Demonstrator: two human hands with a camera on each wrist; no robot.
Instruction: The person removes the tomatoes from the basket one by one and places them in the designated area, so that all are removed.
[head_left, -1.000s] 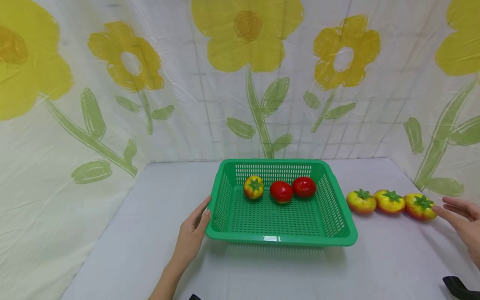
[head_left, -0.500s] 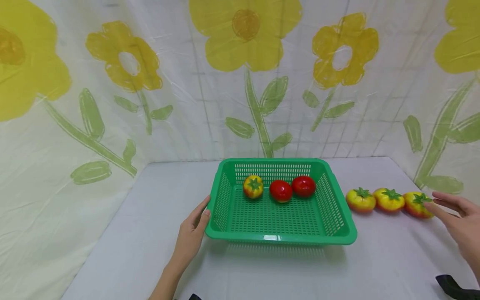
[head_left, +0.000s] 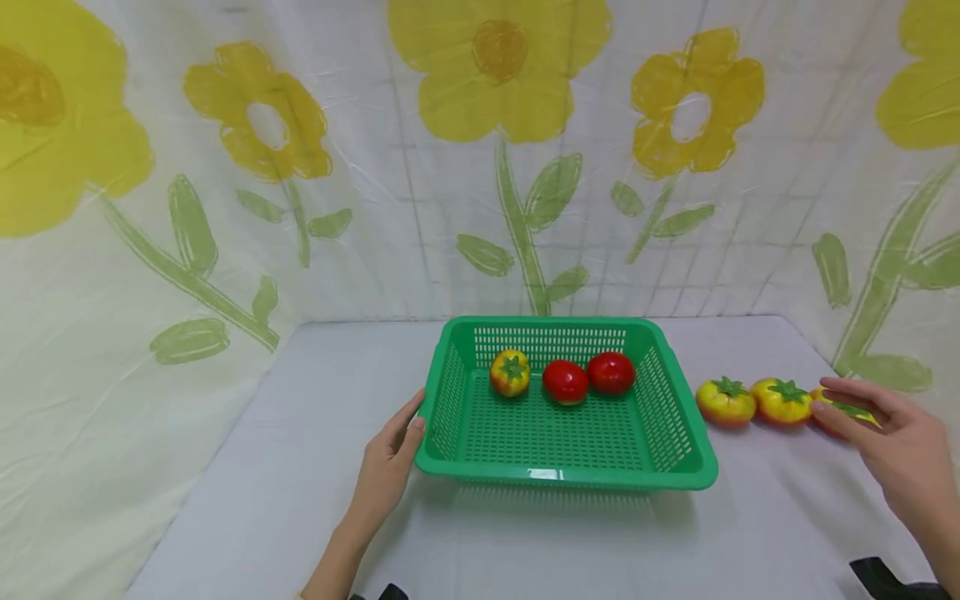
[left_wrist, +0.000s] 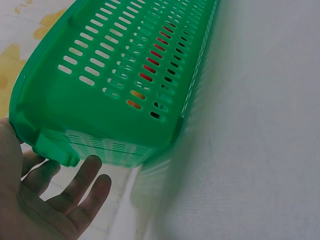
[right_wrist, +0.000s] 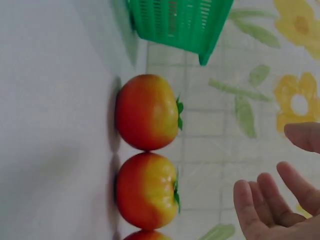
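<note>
My left hand (head_left: 384,468) grips the left rim of a green plastic basket (head_left: 562,477). In the left wrist view, its thumb and some fingers (left_wrist: 42,176) wrap the rim, while others extend below it. Inside lie a yellow-red tomato (head_left: 510,373) with a green leafy top and two red tomatoes (head_left: 566,382). To the right of the basket, three yellow-red tomatoes (head_left: 726,403) form a row on the table. Over the rightmost tomato (head_left: 855,411), partly hiding it, hovers my right hand (head_left: 896,437), fingers spread and holding nothing; the right wrist view shows the hand above the row.
A white-covered table (head_left: 300,467) carries everything. Behind it and along both sides hangs a white curtain (head_left: 360,250) printed with yellow flowers. Black straps (head_left: 892,579) show near both wrists at the bottom of the head view.
My right hand has moved left from beside the rightmost tomato to over it, now covering part of it. The left hand, basket and tomatoes stay in place.
</note>
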